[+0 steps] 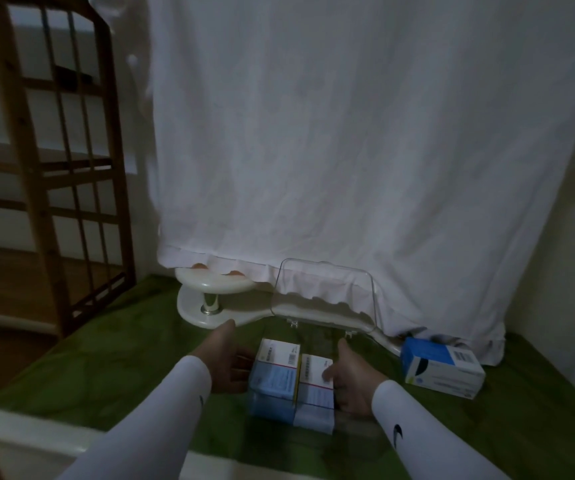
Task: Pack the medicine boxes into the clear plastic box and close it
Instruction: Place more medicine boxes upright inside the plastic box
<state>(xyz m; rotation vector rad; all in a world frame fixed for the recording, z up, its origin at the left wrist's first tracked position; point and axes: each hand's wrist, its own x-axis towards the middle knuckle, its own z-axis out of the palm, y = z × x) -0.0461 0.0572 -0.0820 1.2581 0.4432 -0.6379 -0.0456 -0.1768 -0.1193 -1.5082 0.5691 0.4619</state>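
Observation:
The clear plastic box [352, 427] sits on the green cloth with its lid [324, 292] standing open at the back. Two medicine boxes stand upright side by side in its left part: a blue and white one [274, 375] and a white one [315, 386]. My left hand [225, 362] presses its fingers against the blue box's left side, thumb raised. My right hand [348, 379] is against the white box's right side, with fingertips on its top. A third, larger blue and white medicine box [442, 367] lies on the cloth to the right, outside the clear box.
A white two-tier stand [210, 289] and its long base sit behind the clear box, under a hanging white sheet [331, 150]. A wooden shelf frame [71, 185] stands at the left. The table's white front edge [36, 434] is near me.

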